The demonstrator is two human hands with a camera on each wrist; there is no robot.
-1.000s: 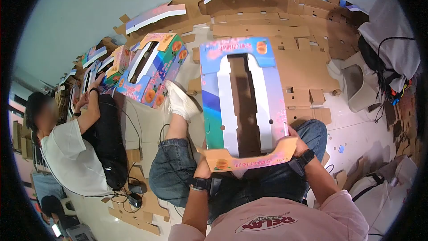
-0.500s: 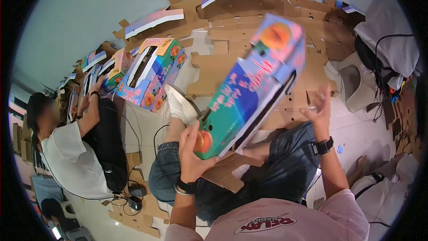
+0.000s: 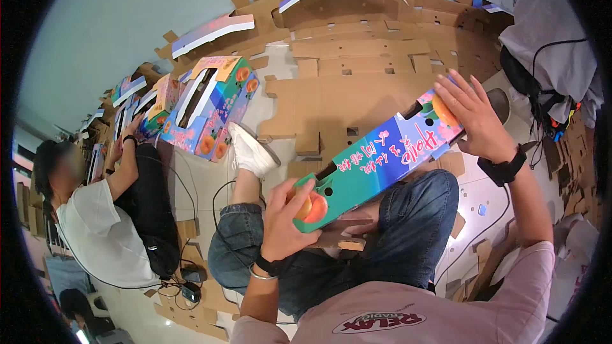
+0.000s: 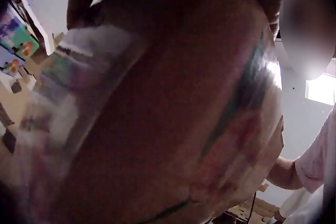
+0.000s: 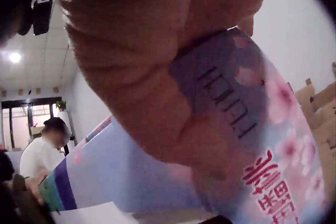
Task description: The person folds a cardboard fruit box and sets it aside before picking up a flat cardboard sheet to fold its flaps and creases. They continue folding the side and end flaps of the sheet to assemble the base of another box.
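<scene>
A printed cardboard peach box (image 3: 382, 156), green, blue and pink, slants above the person's lap with one long side turned up. My left hand (image 3: 280, 223) grips its green end, fingers over the peach print and thumb along the lower edge. At the opposite end my right hand (image 3: 478, 118) holds the box with fingers laid over the top corner. In the right wrist view that hand's thumb presses the box's pink-flowered face (image 5: 283, 129). The left wrist view is dark and blurred, filled mostly by the hand and the glossy box.
Flattened brown cardboard (image 3: 357, 105) covers the floor ahead. Finished-looking peach boxes (image 3: 207, 111) stand at the left, beside another seated person (image 3: 102, 229). A white shoe (image 3: 252, 153) is stretched out near them. Cables and a plastic stool (image 3: 500, 105) are at the right.
The box was turned from its open slotted face onto a long side and lowered to the right. My right hand let go, swung clear, and now holds the far end.
</scene>
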